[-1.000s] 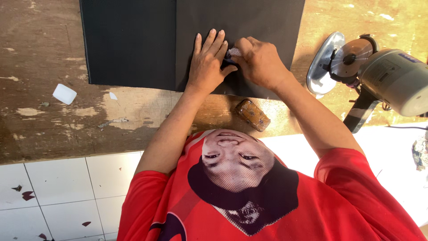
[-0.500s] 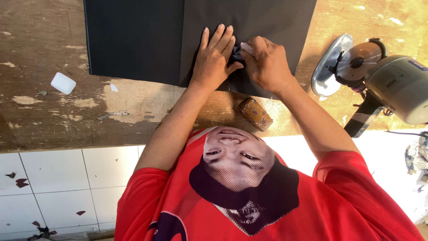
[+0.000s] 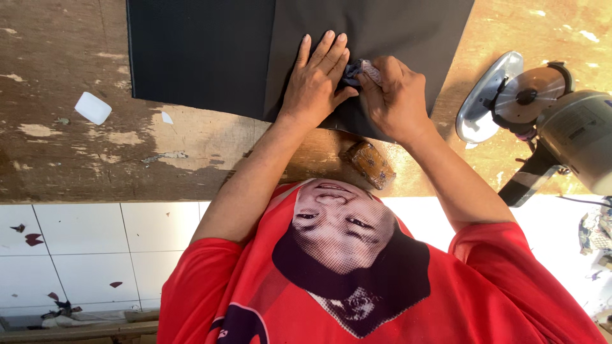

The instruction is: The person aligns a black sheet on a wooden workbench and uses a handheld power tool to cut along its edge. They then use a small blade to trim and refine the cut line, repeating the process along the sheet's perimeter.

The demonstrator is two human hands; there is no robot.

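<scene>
On a worn wooden worktop (image 3: 191,153) with flaking pale paint lay one large sheet of black fabric (image 3: 204,57), running off the frame at 12 o'clock. White tiled floor (image 3: 83,248) showed at 8 o'clock, a few dark scraps on it. Count: two hands, one black sheet, one small blue-grey cloth piece, one brown block, one white chalk-like lump, one round-blade cutting machine. No containers in view.

Left hand (image 3: 317,86) lay flat on the black fabric, fingers spread and pointing to 12 o'clock, grip apart, pressing down. Right hand (image 3: 392,95) sat just beside it at 3 o'clock, grip clamped on the small blue-grey cloth piece (image 3: 360,69), pinched between thumb and fingers, resting on the fabric near its lower edge.

Brown block (image 3: 370,164) lay on bare wood at 6 o'clock of the hands. White lump (image 3: 93,107) sat well apart at 9 o'clock. Cutting machine (image 3: 542,121) stood at 3 o'clock, off the fabric. Red shirt (image 3: 331,286) filled 6 o'clock.
</scene>
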